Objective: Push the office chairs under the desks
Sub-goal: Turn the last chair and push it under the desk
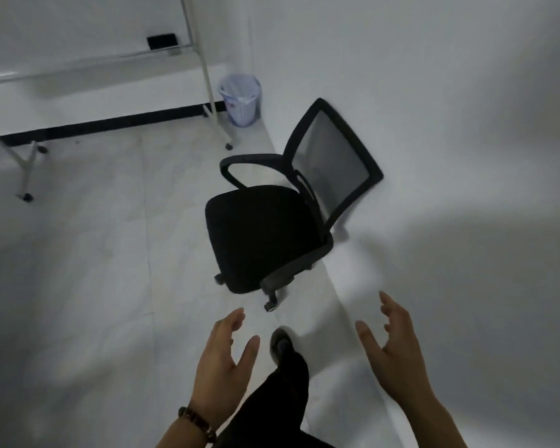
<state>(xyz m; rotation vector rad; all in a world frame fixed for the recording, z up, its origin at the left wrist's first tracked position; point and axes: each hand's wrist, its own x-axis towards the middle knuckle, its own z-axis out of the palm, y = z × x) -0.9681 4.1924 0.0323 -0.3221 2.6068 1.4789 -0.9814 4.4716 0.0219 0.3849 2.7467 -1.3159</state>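
A black office chair [262,234] with a mesh backrest and curved armrests stands on the pale tiled floor, its back against the white wall on the right. My left hand [222,360], with a bead bracelet at the wrist, reaches forward below the chair, fingers straight and holding nothing. My right hand [393,347] is stretched out to the right of it, fingers spread and relaxed, also holding nothing. Both hands are apart from the chair. No desk shows in this view.
A whiteboard stand on castors [207,76] fills the upper left, one foot at the far left. A white waste bin [241,99] sits in the far corner. The white wall [450,124] runs along the right. My leg and shoe [283,347] are between my hands.
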